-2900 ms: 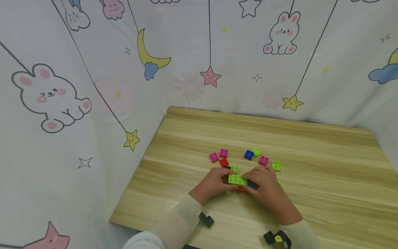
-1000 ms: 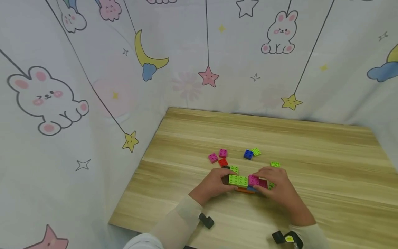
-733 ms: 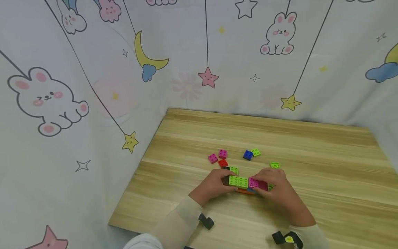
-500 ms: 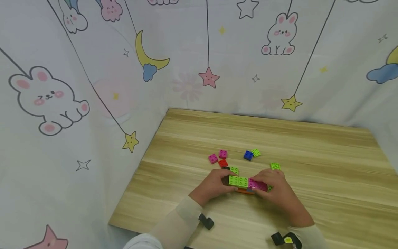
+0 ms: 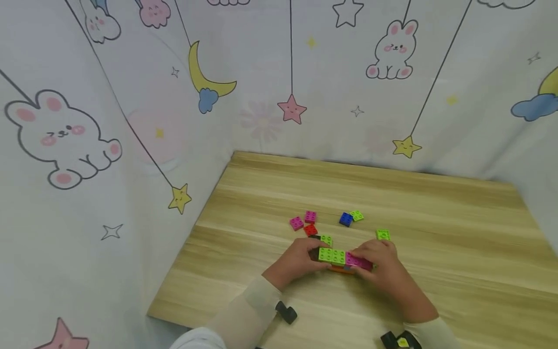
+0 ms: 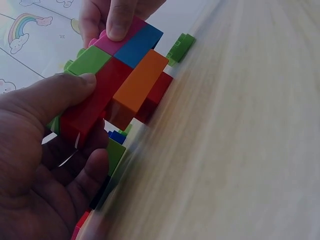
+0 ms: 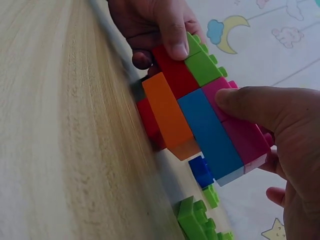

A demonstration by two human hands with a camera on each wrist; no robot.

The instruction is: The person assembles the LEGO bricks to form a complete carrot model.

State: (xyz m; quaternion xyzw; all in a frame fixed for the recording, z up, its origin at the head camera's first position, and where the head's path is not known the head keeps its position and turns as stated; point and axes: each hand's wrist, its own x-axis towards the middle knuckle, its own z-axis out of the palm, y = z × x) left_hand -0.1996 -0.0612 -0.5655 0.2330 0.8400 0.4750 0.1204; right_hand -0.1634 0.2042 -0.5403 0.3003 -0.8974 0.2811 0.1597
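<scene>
A stepped stack of toy building bricks stands between my hands. A red brick (image 7: 150, 122) is lowest, with an orange brick (image 7: 167, 112) over it. Above these lie a longer red brick (image 6: 95, 97) and a blue brick (image 7: 210, 130). Two lime green bricks (image 5: 332, 256) and two magenta bricks (image 7: 245, 140) form the top row. My left hand (image 5: 294, 259) grips the stack's left end, thumb on the long red brick's side. At the other end my right hand (image 5: 381, 259) pinches the magenta bricks, its thumb pressed to their near side.
Behind the stack on the wooden table (image 5: 261, 194) lie two loose magenta bricks (image 5: 297, 223), a small red brick (image 5: 310, 230), a blue brick (image 5: 346, 219) and several lime green bricks (image 5: 383, 234). A patterned white curtain (image 5: 340, 131) borders the table's back and left.
My right hand has picked a magenta brick from the table behind and brought it onto the stack. It has since sunk level beside the green bricks. My left hand keeps its hold.
</scene>
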